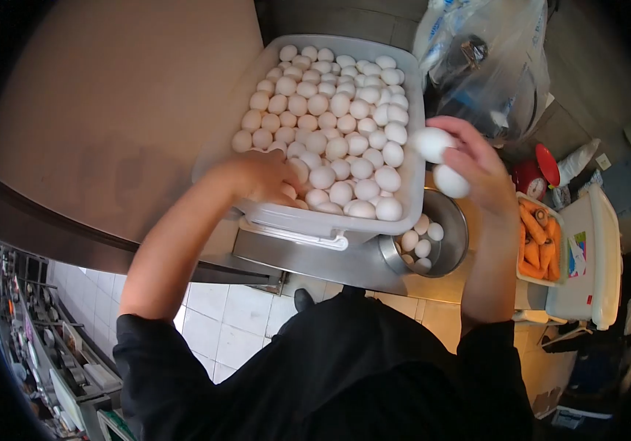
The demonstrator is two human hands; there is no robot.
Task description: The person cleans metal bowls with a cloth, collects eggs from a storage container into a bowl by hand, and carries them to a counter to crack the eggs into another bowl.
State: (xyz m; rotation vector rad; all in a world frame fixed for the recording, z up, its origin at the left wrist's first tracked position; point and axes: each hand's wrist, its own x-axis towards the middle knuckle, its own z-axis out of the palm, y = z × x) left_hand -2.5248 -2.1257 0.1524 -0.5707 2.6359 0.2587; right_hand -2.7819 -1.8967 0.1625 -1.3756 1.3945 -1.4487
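Note:
A large translucent plastic bin (pixel 415 158) is filled with many white eggs (pixel 341 104). My left hand (pixel 262 176) reaches into its near left corner, with its fingers curled around eggs there; the palm side is hidden. Past the bin's right wall, my right hand (pixel 481 163) is closed on two eggs, one upper egg (pixel 434 145) and one lower egg (pixel 451 181), slightly blurred. Below that hand stands a round metal bowl (pixel 460 239) with several eggs (pixel 423 248) at its left side.
The bin and bowl rest on a metal counter (pixel 315 261). To the right are a container of carrots (pixel 540 239), a white lidded box (pixel 587 257) and a red scale (pixel 532 176). Plastic bags (pixel 499 73) lie behind. A large smooth panel (pixel 117 110) borders the left.

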